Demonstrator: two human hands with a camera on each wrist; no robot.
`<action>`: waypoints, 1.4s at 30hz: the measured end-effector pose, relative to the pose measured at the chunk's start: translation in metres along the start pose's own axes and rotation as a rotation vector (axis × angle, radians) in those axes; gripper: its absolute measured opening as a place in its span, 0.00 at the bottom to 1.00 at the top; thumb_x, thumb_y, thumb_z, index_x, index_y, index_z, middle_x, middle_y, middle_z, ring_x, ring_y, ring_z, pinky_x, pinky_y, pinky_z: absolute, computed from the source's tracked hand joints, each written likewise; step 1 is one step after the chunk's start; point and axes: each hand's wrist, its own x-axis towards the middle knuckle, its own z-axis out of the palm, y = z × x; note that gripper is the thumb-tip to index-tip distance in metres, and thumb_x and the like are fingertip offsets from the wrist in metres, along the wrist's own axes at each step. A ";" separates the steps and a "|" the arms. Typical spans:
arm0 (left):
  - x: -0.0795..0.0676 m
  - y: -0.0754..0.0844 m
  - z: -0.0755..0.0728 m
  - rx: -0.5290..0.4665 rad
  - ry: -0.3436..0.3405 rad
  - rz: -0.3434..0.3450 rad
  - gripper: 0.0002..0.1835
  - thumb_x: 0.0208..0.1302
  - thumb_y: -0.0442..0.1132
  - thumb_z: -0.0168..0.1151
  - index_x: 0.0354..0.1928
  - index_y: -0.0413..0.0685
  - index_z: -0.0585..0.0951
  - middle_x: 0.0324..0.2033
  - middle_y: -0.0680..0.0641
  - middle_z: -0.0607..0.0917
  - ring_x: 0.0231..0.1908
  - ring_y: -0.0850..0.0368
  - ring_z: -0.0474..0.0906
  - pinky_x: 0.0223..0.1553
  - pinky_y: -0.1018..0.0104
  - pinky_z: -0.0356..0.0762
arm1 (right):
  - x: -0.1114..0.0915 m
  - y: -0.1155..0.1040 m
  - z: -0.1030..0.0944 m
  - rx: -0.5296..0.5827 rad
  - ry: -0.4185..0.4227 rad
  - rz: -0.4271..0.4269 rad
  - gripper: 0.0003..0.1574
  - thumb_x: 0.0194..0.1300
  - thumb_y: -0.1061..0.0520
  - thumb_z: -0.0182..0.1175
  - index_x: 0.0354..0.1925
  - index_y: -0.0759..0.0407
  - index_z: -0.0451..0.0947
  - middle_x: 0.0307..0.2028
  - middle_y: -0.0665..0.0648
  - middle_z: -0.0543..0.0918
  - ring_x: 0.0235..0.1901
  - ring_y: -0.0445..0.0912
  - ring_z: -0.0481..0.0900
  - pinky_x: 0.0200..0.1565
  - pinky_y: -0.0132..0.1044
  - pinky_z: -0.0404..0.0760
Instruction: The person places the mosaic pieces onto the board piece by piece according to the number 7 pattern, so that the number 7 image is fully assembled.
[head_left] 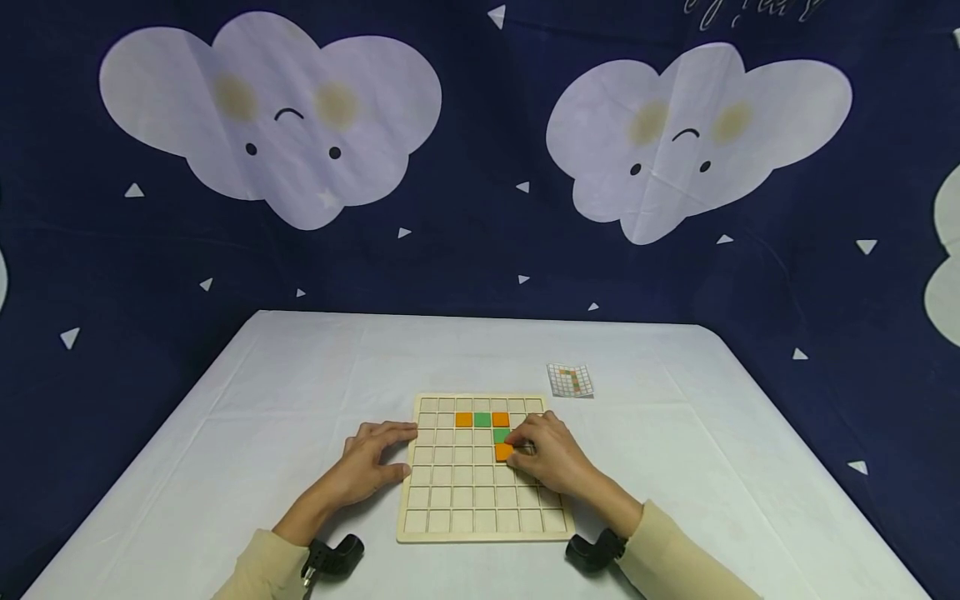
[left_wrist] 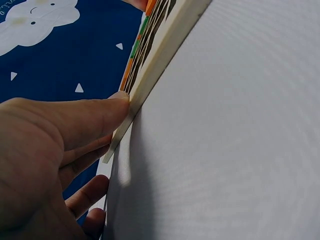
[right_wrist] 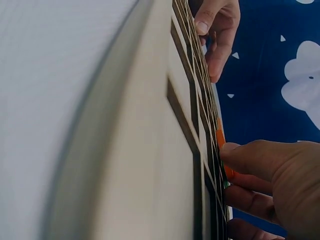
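Observation:
A wooden grid board point(head_left: 442, 525) lies flat in front of me, with orange and green square tiles set in some of its cells. Three of them, with a green tile point(head_left: 482, 420) in the middle, form a row near the far side. From the row's right end, a column of tiles comes toward me. At its near end, my right hand point(head_left: 551, 454) pinches an orange tile point(head_left: 503, 452) between thumb and fingers, low over the grid. My left hand point(head_left: 367, 467) rests with extended fingers and thumb against the board's left edge.
A small card point(head_left: 571, 381) printed with a coloured grid pattern lies beyond the board's far right corner. White cloth covers the table point(head_left: 300, 375). Behind it hangs a dark blue curtain point(head_left: 480, 250) with clouds. Black wrist cameras point(head_left: 595, 552) sit beside the board's near corners.

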 end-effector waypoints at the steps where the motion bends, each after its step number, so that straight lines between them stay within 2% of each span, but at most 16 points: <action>1: 0.000 0.000 0.000 0.000 0.000 -0.001 0.26 0.52 0.38 0.68 0.57 0.49 0.78 0.62 0.50 0.75 0.53 0.54 0.63 0.49 0.56 0.52 | 0.000 0.000 0.000 -0.004 0.001 -0.003 0.10 0.51 0.55 0.69 0.35 0.50 0.84 0.33 0.45 0.80 0.34 0.38 0.66 0.40 0.36 0.65; 20: -0.002 -0.001 0.002 -0.006 0.032 0.029 0.27 0.50 0.37 0.69 0.56 0.46 0.78 0.61 0.49 0.76 0.51 0.54 0.63 0.48 0.58 0.51 | 0.000 -0.002 -0.001 -0.021 -0.007 0.003 0.11 0.50 0.52 0.70 0.35 0.49 0.85 0.33 0.44 0.80 0.34 0.38 0.66 0.40 0.36 0.65; 30: 0.000 -0.001 0.001 0.000 -0.009 0.001 0.27 0.52 0.37 0.68 0.57 0.47 0.77 0.62 0.50 0.74 0.54 0.53 0.62 0.50 0.54 0.52 | -0.001 -0.003 -0.004 -0.004 0.006 0.003 0.12 0.49 0.52 0.71 0.35 0.50 0.84 0.32 0.44 0.79 0.34 0.37 0.65 0.39 0.35 0.65; 42: 0.000 -0.001 0.001 -0.002 -0.003 0.004 0.27 0.51 0.37 0.69 0.57 0.48 0.77 0.62 0.49 0.75 0.54 0.52 0.63 0.51 0.54 0.51 | -0.001 0.003 -0.022 0.036 0.015 0.118 0.14 0.50 0.52 0.70 0.39 0.50 0.84 0.35 0.42 0.80 0.36 0.39 0.66 0.40 0.35 0.65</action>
